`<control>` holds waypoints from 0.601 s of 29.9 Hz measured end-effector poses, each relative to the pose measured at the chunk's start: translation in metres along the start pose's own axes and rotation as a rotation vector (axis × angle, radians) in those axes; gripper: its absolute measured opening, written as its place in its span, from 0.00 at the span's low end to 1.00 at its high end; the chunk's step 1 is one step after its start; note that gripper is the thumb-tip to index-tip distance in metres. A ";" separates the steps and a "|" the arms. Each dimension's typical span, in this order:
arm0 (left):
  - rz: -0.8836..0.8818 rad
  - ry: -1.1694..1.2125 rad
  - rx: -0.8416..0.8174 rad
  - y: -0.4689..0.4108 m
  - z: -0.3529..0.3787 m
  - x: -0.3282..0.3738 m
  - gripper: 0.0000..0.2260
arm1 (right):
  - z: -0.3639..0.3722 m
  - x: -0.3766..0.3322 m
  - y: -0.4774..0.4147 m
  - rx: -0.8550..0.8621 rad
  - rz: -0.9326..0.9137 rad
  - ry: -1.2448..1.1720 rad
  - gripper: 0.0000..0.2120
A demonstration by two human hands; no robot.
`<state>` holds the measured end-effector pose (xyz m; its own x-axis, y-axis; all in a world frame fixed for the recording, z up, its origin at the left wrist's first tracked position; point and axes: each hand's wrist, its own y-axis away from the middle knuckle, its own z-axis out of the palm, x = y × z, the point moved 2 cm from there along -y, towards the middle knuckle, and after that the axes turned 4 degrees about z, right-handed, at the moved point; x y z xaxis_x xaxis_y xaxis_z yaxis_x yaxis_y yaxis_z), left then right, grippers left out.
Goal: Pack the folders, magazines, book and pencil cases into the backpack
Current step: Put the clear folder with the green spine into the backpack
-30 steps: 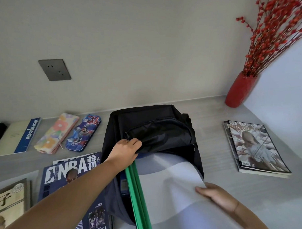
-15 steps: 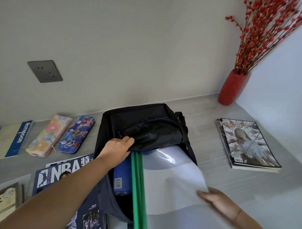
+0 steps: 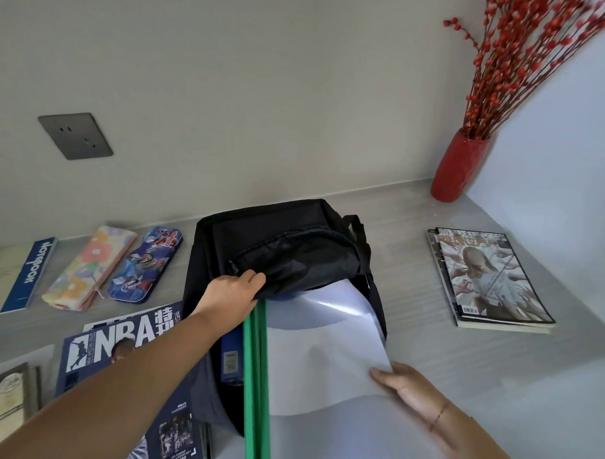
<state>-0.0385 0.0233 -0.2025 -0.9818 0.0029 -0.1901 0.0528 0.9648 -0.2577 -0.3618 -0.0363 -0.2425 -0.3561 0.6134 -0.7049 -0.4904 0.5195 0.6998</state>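
While the mouth of the black backpack (image 3: 260, 228) was held open by the left hand (image 3: 230, 295), whose fingers were curled round the edge of its upper flap, a clear folder (image 3: 324, 350) with a green spine was lodged partway in. Its far end was tucked under the flap, beside a blue item (image 3: 231, 357) already inside; its near end lay out over the counter (image 3: 427, 336). The right hand (image 3: 402, 387) was set on the folder's near right edge, fingers fairly straight; whether the edge was pinched from beneath could not be told. The insertion was judged half done. A steady push along the spine was called for next, with the flap lifted clear so that the limp sheet would not buckle. Two pencil cases (image 3: 87, 266), the NBA magazine (image 3: 119, 343) and the magazines at right (image 3: 488, 280) were yet to be packed.
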 end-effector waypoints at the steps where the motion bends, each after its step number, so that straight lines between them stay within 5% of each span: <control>1: 0.002 -0.003 -0.002 0.001 0.001 0.002 0.28 | 0.001 -0.002 -0.002 0.004 0.003 -0.013 0.08; 18: -0.156 -0.255 -0.230 -0.028 -0.005 0.028 0.15 | 0.006 0.018 0.010 -0.193 0.105 -0.099 0.16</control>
<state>-0.0683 -0.0023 -0.1962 -0.8963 -0.1863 -0.4025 -0.1645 0.9824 -0.0883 -0.3676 -0.0167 -0.2474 -0.3379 0.7186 -0.6078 -0.6010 0.3322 0.7269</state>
